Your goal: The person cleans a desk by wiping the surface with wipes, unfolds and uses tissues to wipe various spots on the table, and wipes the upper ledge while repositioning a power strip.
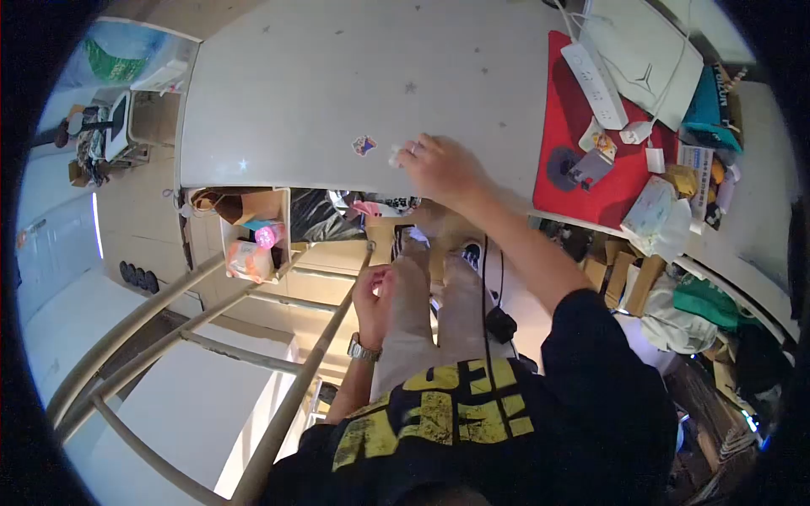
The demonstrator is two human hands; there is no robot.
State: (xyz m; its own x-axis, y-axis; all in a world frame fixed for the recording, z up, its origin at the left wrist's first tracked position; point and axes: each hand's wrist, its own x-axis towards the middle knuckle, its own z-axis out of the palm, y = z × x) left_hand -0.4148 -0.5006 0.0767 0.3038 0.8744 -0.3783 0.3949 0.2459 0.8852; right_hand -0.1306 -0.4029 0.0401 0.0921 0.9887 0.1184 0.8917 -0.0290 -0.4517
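On the grey-white tabletop (321, 93) with its star pattern, my right hand (439, 173) is closed, fingertips down near the front edge. A small crumpled white wad, like tissue (396, 155), pokes out at its fingertips. Just left of it, apart from the hand, lies a small colourful sticker (364, 146). My left hand (373, 288) hangs below the table edge beside my thigh, its fingers curled, and nothing shows in them. A metal watch (364, 349) is on that wrist.
At the right lies a red mat (591, 198) bearing a power strip (594, 84), cables and a tissue pack (650, 211). A white laptop (645, 63) sits behind. A metal ladder-like frame (308, 371) rises at left, near an open bin (283, 215) with a pink-capped bottle (268, 235).
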